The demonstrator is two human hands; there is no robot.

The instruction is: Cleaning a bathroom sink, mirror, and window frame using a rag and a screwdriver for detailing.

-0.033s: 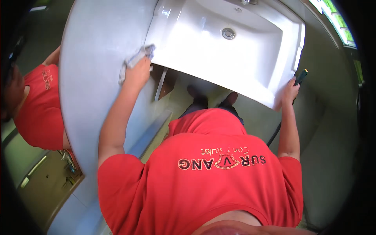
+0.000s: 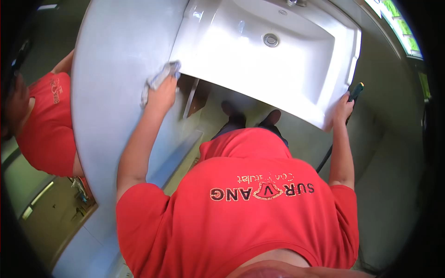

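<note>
My left hand (image 2: pixel 162 94) is closed on a crumpled white-and-grey cloth (image 2: pixel 160 79), at the pale wall panel beside the left front corner of a white washbasin (image 2: pixel 250 76). The basin has a round metal drain (image 2: pixel 270 40). Over at the basin's right front corner, my right hand (image 2: pixel 342 110) grips a long dark stick with a green end and a yellow tip (image 2: pixel 356 91). Its lower part is mostly hidden behind my arm, so its kind does not show.
Part of a faucet (image 2: pixel 296 3) shows at the basin's far edge. A brown panel with a pale edge (image 2: pixel 198 97) stands below the left corner. At far left, a mirror (image 2: pixel 48 116) reflects my red shirt. Louvred window panes (image 2: pixel 398 23) are at the upper right.
My left hand and the cloth have shifted slightly nearer to me and left, a little off the basin corner. The right hand stays in place.
</note>
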